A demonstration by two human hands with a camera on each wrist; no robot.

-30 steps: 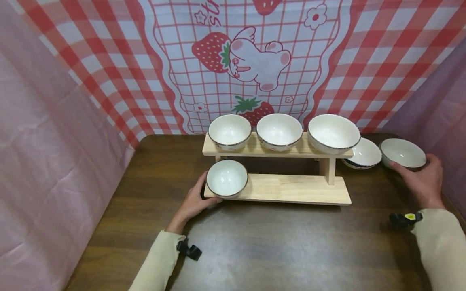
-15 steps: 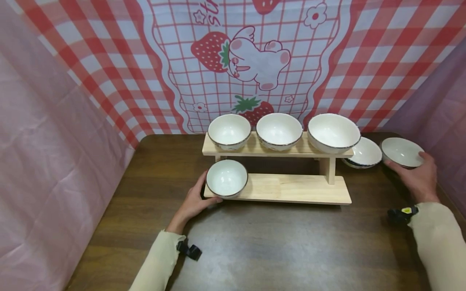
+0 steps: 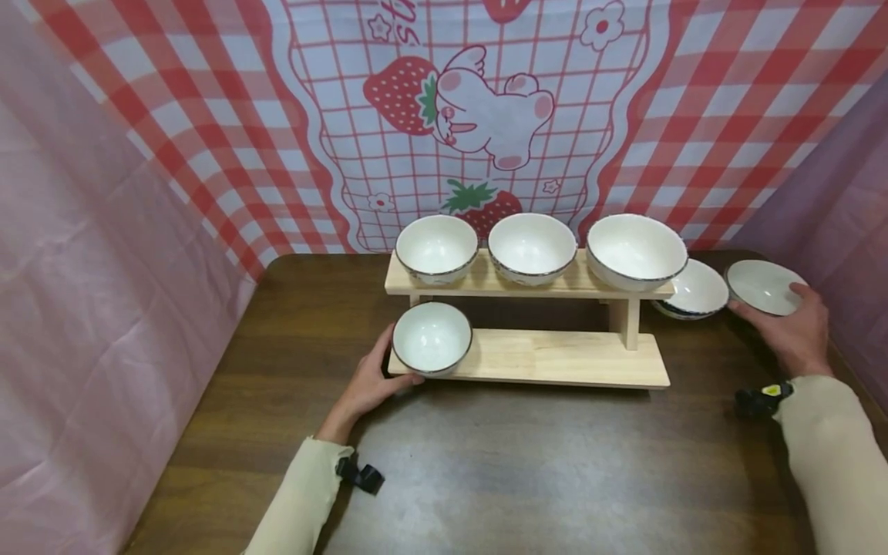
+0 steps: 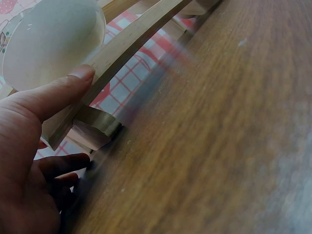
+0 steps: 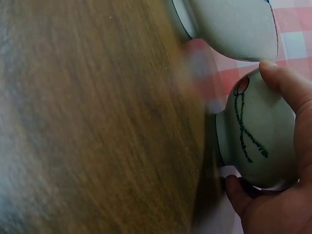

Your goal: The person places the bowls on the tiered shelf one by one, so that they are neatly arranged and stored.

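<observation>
In the head view, my left hand (image 3: 368,385) curls round the near left side of a white bowl (image 3: 432,338) on the lower board of a wooden two-tier stand (image 3: 555,357). In the left wrist view, its thumb (image 4: 63,92) lies across the bowl's lower part at the board's front edge, with other fingers below board level. My right hand (image 3: 798,331) grips another bowl (image 3: 763,285) at the far right; the right wrist view shows a painted green stem on its side (image 5: 258,126). Whether its foot touches the table is unclear.
Three white bowls stand on the upper board: left (image 3: 437,245), middle (image 3: 533,245) and a larger right one (image 3: 634,248). Another dark-rimmed bowl (image 3: 699,290) sits on the table behind the stand's right end. A checked cloth (image 3: 229,131) hangs behind the brown table (image 3: 527,462).
My right hand has shifted slightly left and closer round the right-hand bowl, its fingers now over the rim. That bowl has barely moved. The left hand keeps its place.
</observation>
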